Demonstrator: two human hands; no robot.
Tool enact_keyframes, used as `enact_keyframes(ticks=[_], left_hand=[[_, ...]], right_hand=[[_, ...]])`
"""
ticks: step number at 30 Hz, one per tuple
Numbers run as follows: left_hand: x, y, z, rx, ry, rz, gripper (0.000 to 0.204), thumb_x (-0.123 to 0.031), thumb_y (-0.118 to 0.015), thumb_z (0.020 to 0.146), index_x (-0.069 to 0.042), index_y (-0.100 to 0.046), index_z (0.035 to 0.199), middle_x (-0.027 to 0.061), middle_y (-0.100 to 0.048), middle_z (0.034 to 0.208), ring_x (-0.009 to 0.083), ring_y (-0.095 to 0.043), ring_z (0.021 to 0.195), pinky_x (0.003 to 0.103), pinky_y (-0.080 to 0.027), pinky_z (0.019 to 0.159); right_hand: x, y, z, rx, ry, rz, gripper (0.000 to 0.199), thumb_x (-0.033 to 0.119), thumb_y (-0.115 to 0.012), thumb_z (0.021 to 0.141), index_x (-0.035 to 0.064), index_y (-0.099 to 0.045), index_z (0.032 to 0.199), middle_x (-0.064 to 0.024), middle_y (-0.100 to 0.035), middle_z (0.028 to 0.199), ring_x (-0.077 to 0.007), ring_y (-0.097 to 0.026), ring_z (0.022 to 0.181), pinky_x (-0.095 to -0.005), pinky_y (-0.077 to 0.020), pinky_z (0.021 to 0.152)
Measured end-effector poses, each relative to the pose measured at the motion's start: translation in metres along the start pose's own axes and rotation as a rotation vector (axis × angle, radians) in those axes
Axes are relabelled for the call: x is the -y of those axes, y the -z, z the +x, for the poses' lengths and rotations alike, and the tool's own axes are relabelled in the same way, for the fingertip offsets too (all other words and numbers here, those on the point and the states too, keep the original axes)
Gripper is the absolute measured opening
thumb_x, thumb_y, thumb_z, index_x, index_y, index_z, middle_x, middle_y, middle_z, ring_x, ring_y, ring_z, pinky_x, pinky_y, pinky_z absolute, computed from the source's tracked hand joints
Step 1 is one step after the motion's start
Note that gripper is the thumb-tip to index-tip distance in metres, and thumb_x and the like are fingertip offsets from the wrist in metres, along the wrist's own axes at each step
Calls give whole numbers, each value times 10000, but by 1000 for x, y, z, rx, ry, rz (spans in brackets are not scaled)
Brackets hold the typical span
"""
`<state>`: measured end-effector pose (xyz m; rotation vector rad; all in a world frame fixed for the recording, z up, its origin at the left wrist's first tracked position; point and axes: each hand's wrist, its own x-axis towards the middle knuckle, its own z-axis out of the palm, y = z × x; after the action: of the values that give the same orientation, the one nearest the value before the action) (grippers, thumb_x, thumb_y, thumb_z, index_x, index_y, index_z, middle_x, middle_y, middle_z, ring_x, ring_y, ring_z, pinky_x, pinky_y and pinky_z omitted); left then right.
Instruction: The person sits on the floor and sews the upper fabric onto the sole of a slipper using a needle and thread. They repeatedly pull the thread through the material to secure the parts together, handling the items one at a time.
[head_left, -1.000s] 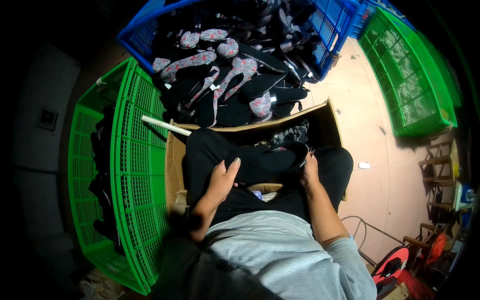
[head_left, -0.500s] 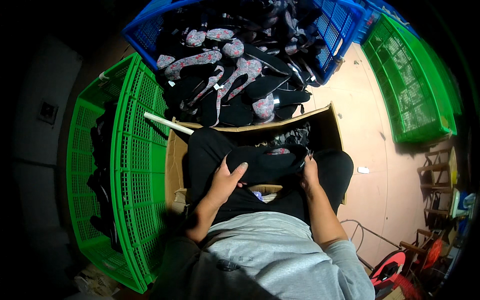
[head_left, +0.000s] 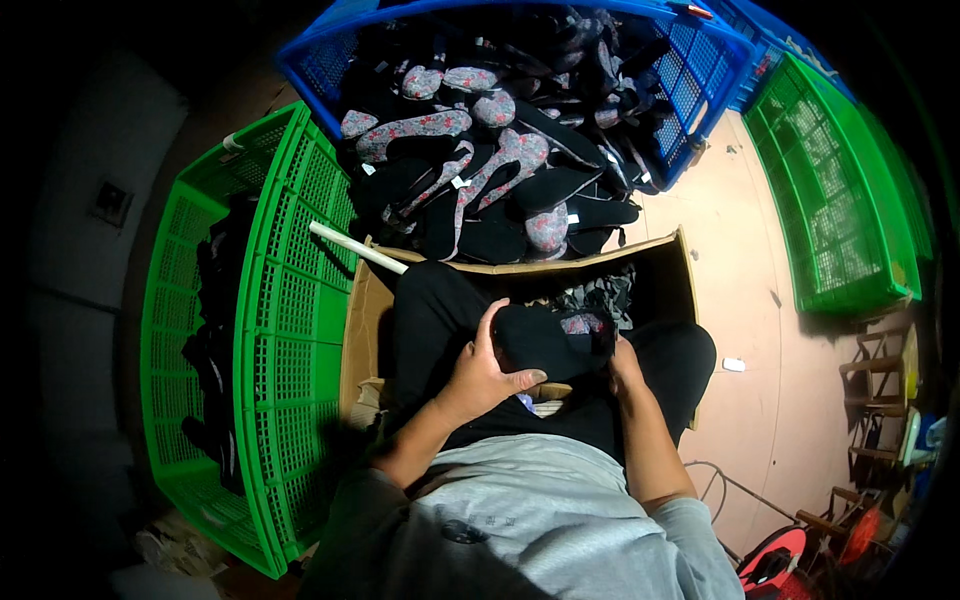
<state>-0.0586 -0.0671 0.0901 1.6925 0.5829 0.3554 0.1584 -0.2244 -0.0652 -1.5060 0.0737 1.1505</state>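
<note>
Over my lap I hold a black cloth shoe (head_left: 540, 345), its opening showing a grey lining with a red floral pattern. My left hand (head_left: 475, 378) wraps round the shoe's closed toe end, thumb along its near side and fingers at its far side. At the opposite end, by the opening, my right hand (head_left: 626, 366) is closed on the shoe's edge; a small dark shape shows beside its fingertips, too unclear to name. Beyond my knees, a blue crate (head_left: 705, 110) holds a heap of black shoes (head_left: 480, 225), many with the same floral lining.
An open cardboard box (head_left: 370, 315) with dark scraps (head_left: 595, 298) inside surrounds my legs. Green crates (head_left: 285, 350) stand on the left, with dark items in them. More green crates (head_left: 825, 190) are at the far right. A white stick (head_left: 355, 246) leans over the box edge.
The shoe has turned so that its toe faces nearer me and looks shorter. My left hand has shifted right and round the toe. The view has swung slightly left.
</note>
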Motion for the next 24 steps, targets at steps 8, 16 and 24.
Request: enact_keyframes(ticks=[8,16,24], left_hand=[[-9,-10,-2,-157,-45,165,882,-349,-866,718,-42,-374,1384,215,-638,1133,311,-647,1057,398,-505,934],[-12,-12,-6,-134,-17,64,732,-276,-864,727,-64,-452,1294,180,-673,1030,269,-680,960,367,-534,868],[2,16,-2,-74,78,26,473,-305,-672,924,-55,-465,1269,115,-643,900,180,-631,776,343,-527,688]], right_hand=[[-2,3,4,-18,-33,-100,385,439,-503,996,80,-637,1026,8,-549,672,-135,-486,520,-315,-355,430],[-19,13,18,-20,39,-54,364,433,-554,962,80,-631,1002,-28,-613,790,-149,-568,628,-293,-434,508],[1,-5,-2,-33,16,-15,280,308,-471,1025,78,-624,1069,-7,-600,813,-155,-558,668,-315,-454,583]])
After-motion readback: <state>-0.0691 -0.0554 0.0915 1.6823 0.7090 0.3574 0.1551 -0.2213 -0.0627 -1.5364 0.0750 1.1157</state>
